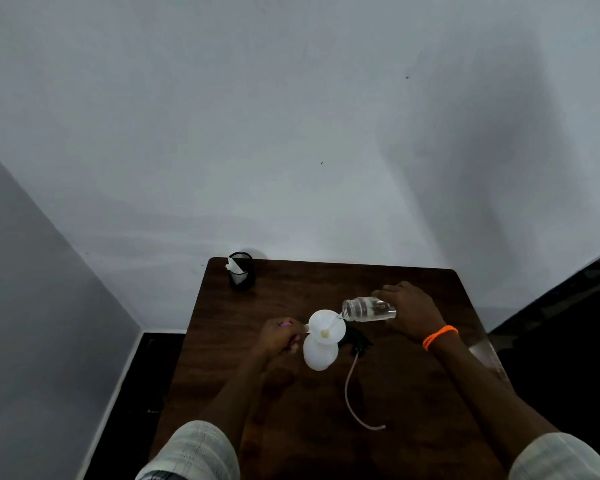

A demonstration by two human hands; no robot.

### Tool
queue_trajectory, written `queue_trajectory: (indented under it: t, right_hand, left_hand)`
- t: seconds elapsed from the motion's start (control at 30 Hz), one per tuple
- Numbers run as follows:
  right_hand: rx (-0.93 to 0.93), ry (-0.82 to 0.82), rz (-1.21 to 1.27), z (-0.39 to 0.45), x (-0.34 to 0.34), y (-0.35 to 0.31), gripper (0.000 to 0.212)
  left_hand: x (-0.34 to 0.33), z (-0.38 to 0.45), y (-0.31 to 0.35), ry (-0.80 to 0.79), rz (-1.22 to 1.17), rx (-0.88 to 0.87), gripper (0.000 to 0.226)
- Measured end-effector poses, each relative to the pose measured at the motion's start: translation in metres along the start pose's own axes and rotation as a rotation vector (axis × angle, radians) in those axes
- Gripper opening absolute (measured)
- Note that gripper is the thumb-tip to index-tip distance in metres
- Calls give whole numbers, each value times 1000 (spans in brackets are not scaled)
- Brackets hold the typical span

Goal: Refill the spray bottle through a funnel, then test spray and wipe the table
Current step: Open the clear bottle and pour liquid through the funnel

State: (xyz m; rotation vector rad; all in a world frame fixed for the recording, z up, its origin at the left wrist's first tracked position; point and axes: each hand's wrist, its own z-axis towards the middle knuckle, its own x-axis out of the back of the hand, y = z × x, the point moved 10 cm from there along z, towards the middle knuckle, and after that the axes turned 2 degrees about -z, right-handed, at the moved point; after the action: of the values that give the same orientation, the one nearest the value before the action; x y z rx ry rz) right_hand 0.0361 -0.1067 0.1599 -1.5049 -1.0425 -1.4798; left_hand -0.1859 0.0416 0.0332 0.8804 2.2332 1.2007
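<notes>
A white spray bottle [320,355] stands upright at the centre of the dark wooden worktop [413,393], a white funnel [326,328] seated in its neck. A clear jar [368,309], tipped sideways, pours into the funnel from the right. The black spray head [355,339] lies just right of the bottle, its thin tube [352,393] curving toward the lower frame.

Tables: one, dark wood table [413,393].
Spray bottles: one white spray bottle [319,355], upright, without its head.
Funnels: one white funnel [326,328], seated in the bottle's neck.
Clear jars: one clear jar [368,309], tipped toward the funnel.
Spray heads: one black spray head [355,341] with one dip tube [352,393], lying on the table.
Mesh cups: one black mesh cup [242,271], with a single white item inside.
Hands: two, left hand [281,337] and right hand [411,311].
Wristbands: one orange wristband [440,337].
</notes>
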Motion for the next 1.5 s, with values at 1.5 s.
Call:
queue_trajectory:
  t: [1.5]
  right_hand:
    - [-17,52,-76,-3,23,-6,61]
  left_hand:
    - [-2,-10,5,-24,22,-6,13]
